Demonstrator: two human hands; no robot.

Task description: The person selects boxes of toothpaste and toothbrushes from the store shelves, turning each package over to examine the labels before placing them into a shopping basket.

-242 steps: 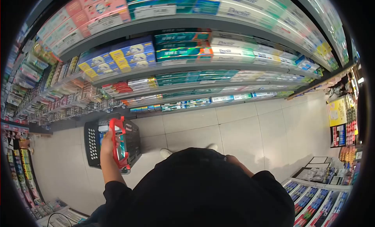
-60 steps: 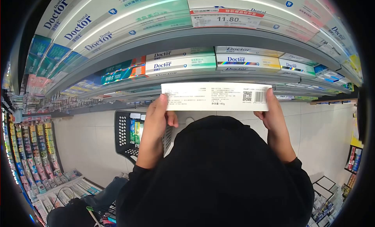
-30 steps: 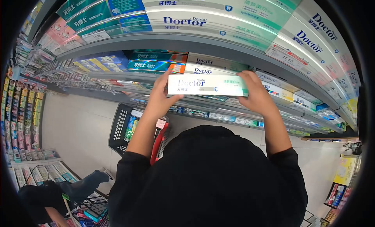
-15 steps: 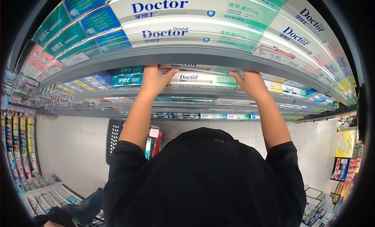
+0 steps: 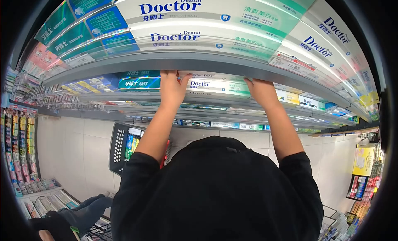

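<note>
White-and-green toothpaste boxes [image 5: 215, 87] are stacked on the shelf below the top one, with "Doctor" printed on their fronts. At the stack's left end is my left hand [image 5: 174, 88], its thumb up against the boxes and its fingers reaching in beside them. My right hand [image 5: 263, 92] grips the opposite end. Its thumb lies by the green corner, while the upper shelf's edge hides most of its fingers. Dark green toothpaste boxes [image 5: 137, 83] lie just left of my left hand.
Overhead, the top shelf's grey edge [image 5: 199, 65] bears price tags [image 5: 296, 62] and larger toothpaste boxes [image 5: 174, 13]. A black crate [image 5: 117, 147] with colourful packages stands on the floor at left. Another person's legs [image 5: 89, 212] show at lower left.
Both hands have pushed slightly deeper under the upper shelf, and the right hand's fingers are more hidden. More of the floor crate's contents shows. The other person's legs have come further into view.
</note>
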